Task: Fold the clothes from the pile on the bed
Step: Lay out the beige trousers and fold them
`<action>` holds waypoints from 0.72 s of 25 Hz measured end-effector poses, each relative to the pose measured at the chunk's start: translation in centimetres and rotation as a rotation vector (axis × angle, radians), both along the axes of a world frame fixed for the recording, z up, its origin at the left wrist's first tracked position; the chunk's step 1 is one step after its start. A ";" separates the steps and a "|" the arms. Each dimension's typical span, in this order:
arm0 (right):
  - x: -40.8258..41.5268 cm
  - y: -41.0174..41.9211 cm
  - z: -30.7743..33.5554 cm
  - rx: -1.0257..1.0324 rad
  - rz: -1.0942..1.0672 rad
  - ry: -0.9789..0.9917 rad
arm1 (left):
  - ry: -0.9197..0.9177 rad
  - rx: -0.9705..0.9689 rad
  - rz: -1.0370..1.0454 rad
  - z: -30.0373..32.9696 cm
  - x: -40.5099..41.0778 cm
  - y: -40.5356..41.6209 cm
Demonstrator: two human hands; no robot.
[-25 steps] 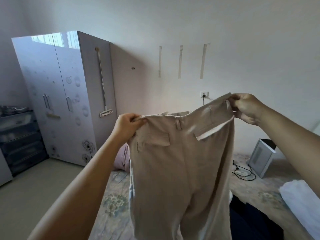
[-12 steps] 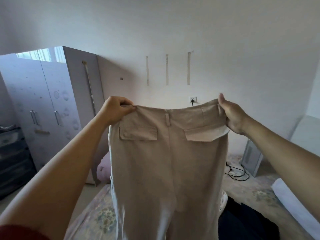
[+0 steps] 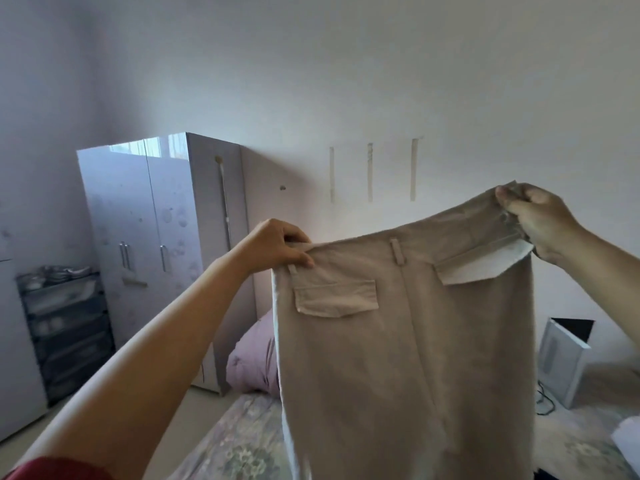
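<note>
A pair of beige trousers [image 3: 398, 341] is held up by the waistband above the floral-covered bed [image 3: 242, 445], back pockets toward the camera, the left hand [image 3: 277, 247] pinching one corner with curled fingers and the right hand [image 3: 540, 220] gripping the other, higher corner. Behind them a pink pillow [image 3: 252, 362] is seen on the bed. Farther off, a grey wardrobe [image 3: 156, 237] is set against the wall.
</note>
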State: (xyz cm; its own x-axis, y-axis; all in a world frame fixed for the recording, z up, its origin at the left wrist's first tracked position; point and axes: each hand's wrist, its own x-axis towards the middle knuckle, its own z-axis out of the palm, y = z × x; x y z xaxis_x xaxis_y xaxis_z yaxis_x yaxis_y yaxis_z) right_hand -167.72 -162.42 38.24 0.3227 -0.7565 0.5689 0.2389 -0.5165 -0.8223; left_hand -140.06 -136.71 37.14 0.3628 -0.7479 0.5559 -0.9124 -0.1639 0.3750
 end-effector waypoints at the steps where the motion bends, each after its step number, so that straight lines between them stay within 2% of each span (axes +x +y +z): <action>1: -0.1 0.5 0.6 -0.019 0.001 0.000 | -0.010 0.057 -0.012 0.1 0.0 0.4; 4: -0.5 1.2 2.5 -0.062 -0.016 -0.002 | -0.028 0.137 -0.044 1.1 0.1 1.1; 6: -0.8 1.5 3.6 -0.083 -0.040 -0.004 | 0.058 0.015 -0.033 2.1 0.3 1.3; 10: -1.3 1.5 5.9 -0.129 -0.095 -0.046 | 0.412 -0.322 -0.015 4.2 -0.1 0.7; 13: -1.8 1.1 7.5 -0.134 -0.091 -0.056 | 0.576 -0.388 -0.056 5.5 -0.2 0.4; 15: -2.1 0.6 8.0 -0.115 -0.068 -0.025 | 0.680 -0.447 -0.154 6.3 0.0 0.5; 18: -2.7 0.0 8.1 -0.027 0.010 0.032 | 0.722 -0.503 -0.194 7.2 0.2 0.3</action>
State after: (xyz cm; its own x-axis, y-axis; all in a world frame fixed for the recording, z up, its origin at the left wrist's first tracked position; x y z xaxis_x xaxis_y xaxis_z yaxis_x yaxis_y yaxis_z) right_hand -170.39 -162.39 46.31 0.3489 -0.7372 0.5787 0.2182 -0.5366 -0.8151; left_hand -139.83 -136.37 44.34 0.6432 -0.5626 0.5194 -0.4210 0.3068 0.8536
